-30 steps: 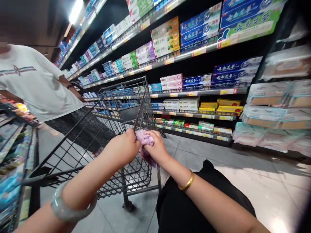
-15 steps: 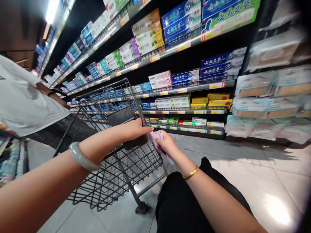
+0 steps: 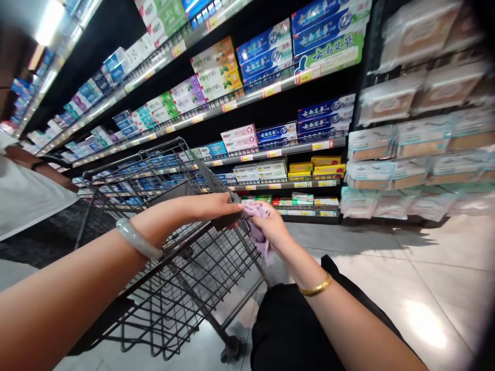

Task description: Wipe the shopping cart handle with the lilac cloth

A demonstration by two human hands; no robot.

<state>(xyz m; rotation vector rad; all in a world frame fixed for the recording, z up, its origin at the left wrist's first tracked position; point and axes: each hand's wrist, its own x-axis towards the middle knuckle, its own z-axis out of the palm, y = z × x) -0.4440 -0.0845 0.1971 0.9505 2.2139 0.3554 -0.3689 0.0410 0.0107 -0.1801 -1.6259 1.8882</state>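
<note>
Lilac cloth (image 3: 253, 214) sits bunched in my closed right hand (image 3: 273, 229) against the cart handle (image 3: 228, 222), just right of my left hand (image 3: 211, 206), which lies flat along it.

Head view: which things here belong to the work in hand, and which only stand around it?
In use:
left hand, laid on the handle of the cart
right hand, gripping a purple cloth by that handle

Around:
toothpaste boxes on the shelves
wrapped packs at right
another person in a white shirt at left
</note>
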